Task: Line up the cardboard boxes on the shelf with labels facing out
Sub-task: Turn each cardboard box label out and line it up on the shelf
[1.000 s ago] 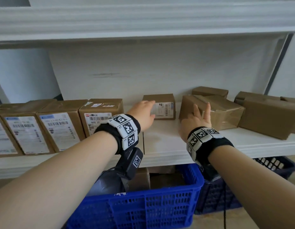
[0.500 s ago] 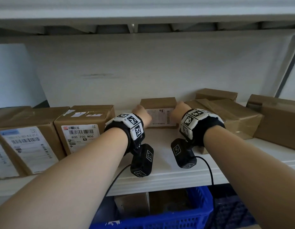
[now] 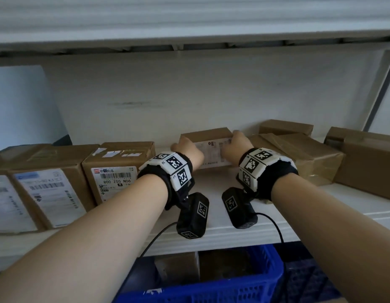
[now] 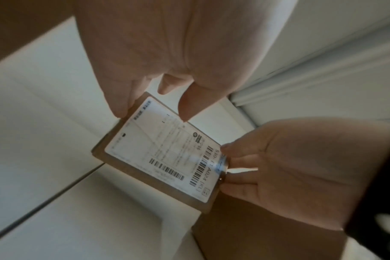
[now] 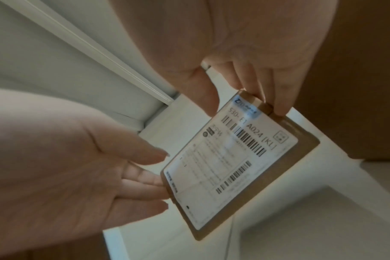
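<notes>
A small brown cardboard box [image 3: 208,147] with a white printed label [image 4: 167,151] stands at the back of the white shelf [image 3: 220,226], its label facing out. The left hand [image 3: 186,149] has its grip closed on the box's left end, thumb above and fingers [image 5: 145,177] at the side edge. The right hand [image 3: 236,147] grips the right end the same way. To the left, larger brown cardboard boxes [image 3: 117,169] stand in a row along the shelf's front, labels out. To the right lie unlabelled brown boxes [image 3: 299,156], set at angles. A blue plastic crate [image 3: 222,289] sits below the shelf.
</notes>
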Demonstrator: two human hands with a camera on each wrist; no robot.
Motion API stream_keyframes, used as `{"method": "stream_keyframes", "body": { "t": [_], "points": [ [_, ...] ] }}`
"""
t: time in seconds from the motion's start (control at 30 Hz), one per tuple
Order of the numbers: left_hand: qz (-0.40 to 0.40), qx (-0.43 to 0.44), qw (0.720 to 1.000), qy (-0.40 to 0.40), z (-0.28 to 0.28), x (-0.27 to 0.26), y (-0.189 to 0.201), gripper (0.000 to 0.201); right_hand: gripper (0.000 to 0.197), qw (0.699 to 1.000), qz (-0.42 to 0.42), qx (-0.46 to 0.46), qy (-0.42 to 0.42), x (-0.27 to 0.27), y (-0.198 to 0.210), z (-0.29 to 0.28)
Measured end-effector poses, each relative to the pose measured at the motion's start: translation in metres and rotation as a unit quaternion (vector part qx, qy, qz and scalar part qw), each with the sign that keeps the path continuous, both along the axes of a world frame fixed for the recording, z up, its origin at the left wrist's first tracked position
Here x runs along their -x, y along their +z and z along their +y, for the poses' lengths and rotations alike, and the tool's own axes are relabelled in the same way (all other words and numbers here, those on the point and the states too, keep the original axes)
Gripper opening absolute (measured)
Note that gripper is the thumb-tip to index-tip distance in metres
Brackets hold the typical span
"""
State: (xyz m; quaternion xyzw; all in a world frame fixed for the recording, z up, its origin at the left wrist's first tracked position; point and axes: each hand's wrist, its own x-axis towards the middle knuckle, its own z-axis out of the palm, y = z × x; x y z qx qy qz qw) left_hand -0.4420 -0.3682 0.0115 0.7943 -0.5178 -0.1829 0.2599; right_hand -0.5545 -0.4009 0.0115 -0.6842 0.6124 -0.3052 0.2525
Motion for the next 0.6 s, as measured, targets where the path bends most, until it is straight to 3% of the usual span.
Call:
{"method": "stream_keyframes", "body": {
  "t": [0.17, 0.27, 0.6],
  "points": [
    [0.033, 0.006, 0.999, -0.041, 0.042, -0.007, 0.007, 0.043, 0.063, 0.996, -0.034, 0.072, 0.047, 0.010, 0.027, 0.033],
    [0.033, -0.002, 0.997, -0.076, 0.068, -0.008, 0.004, 0.032, 0.058, 0.990, -0.017, 0.116, 0.078, 0.013, 0.035, 0.057],
    [0.150, -0.052, 0.980, -0.123, 0.132, -0.016, -0.008, 0.038, 0.050, 0.974, 0.058, 0.168, 0.144, 0.007, 0.032, 0.106]
  ]
}}
